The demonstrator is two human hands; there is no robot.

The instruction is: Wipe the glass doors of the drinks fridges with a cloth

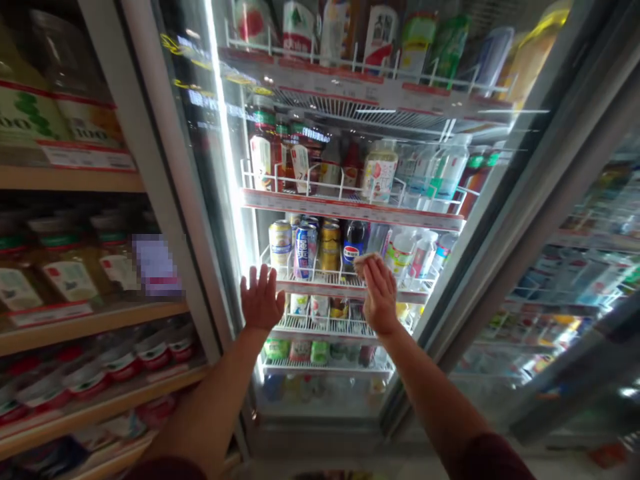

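Note:
My left hand (pixel 261 299) is open, its fingers spread flat at the glass door (pixel 310 400) of a lit drinks cooler. It is just below a row of cans on a middle shelf. Farther right, my right hand (pixel 381 293) is bent over a small crumpled beige cloth (pixel 361 265), which shows past its fingertips. That hand is in front of a dark cola bottle (pixel 354 240) with a blue label, which stands behind the glass. Reflected lights show on the pane. Whether either palm presses on the glass is hard to tell.
White wire shelves inside the cooler bear bottles and cans, including a gold can (pixel 330 245) and a blue can (pixel 304 252). Wooden shelves (pixel 100 327) with juice bottles stand close on the left. A metal door frame (pixel 480 247) and another cooler are on the right.

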